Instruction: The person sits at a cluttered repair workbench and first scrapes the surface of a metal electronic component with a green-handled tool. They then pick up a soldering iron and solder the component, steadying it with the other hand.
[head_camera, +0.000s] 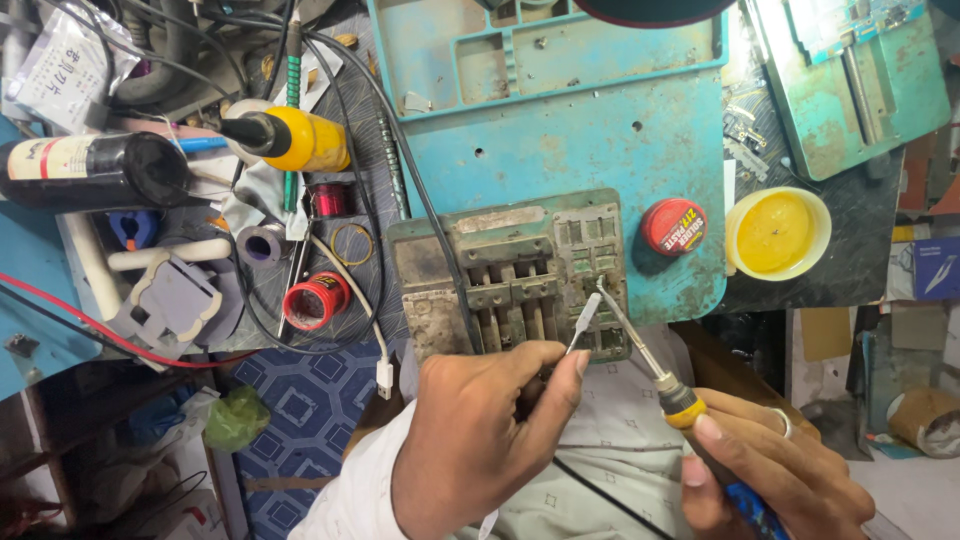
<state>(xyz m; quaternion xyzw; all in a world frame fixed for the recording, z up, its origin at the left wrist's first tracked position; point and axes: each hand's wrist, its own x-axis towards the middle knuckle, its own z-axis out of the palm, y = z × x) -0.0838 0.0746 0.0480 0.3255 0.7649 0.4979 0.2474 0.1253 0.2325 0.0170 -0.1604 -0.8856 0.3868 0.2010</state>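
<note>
My left hand grips a thin metal tool, tweezers, whose tip points up at the right side of a worn grey metal holder. My right hand holds a soldering iron with a yellow collar and blue handle. Its thin tip reaches the same spot on the holder, near a small green board. Both tool tips meet close together there. The holder lies on a stained teal work mat.
A red round tin and a yellow dish stand to the right of the holder. At left lie a yellow-bodied tool, a dark bottle, wire spools and black cables. Another teal fixture sits top right.
</note>
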